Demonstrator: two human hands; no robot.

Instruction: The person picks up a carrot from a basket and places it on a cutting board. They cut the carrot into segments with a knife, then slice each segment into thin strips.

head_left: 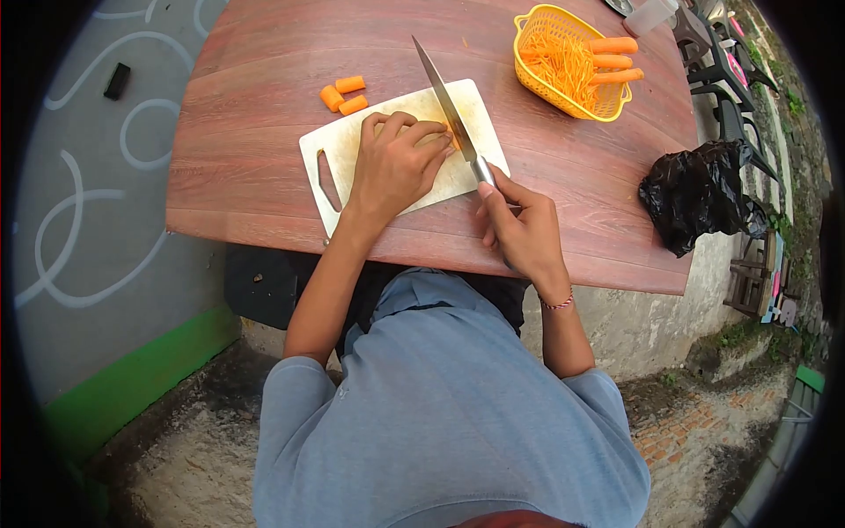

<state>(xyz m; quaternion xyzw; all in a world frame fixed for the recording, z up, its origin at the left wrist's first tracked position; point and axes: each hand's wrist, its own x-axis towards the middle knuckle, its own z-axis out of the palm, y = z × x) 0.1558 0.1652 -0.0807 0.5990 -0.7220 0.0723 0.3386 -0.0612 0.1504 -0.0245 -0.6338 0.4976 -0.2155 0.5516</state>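
My right hand (525, 227) is closed around the metal handle of a kitchen knife (446, 99), whose blade points up and away over the cutting board (477, 104). On the white board, my left hand (398, 165) has its fingers bent over a piece of carrot (455, 139), mostly hidden beneath the fingertips and beside the blade. Several short carrot chunks (350, 84) lie on the table just past the board's far left corner. Farther right stands a yellow basket (525, 77) with shredded carrot (563, 66) and whole peeled carrots (613, 62) in it.
The reddish wooden table (255, 141) ends close to my body. A black plastic bag (700, 195) sits at its right edge, and a clear plastic container (650, 16) stands at the far right corner. Dark chairs (726, 66) are beyond the right side.
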